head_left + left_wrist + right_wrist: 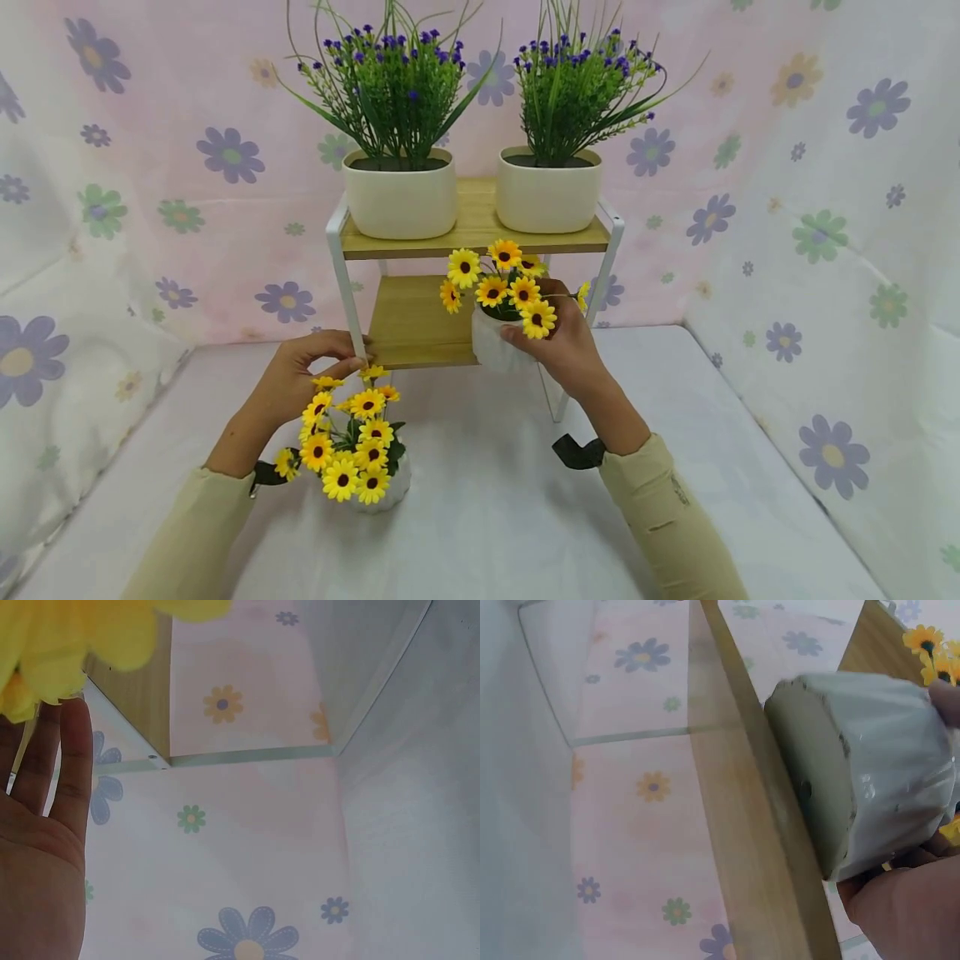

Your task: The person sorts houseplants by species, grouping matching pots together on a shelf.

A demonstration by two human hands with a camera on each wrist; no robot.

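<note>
My right hand [566, 342] grips a white ribbed flowerpot [498, 343] with yellow artificial daisies [492, 290], thumb on its near side. This pot is at the front edge of the lower wooden shelf [420, 321]; in the right wrist view its base, with a small hole, overlaps the shelf edge [780, 817]. My left hand [300, 375] pinches the white front left post [347, 292] of the two-tier plant stand between thumb and fingers. In front of that hand, a second white pot [393, 487] of yellow daisies [367, 406] stands on the table.
Two cream oval planters, one left [401, 200] and one right [549, 193], stand on the stand's top shelf [476, 221], with tall grass and purple flowers. A white cloth covers the table [480, 500]. Flower-printed fabric [232, 275] hangs behind and at both sides.
</note>
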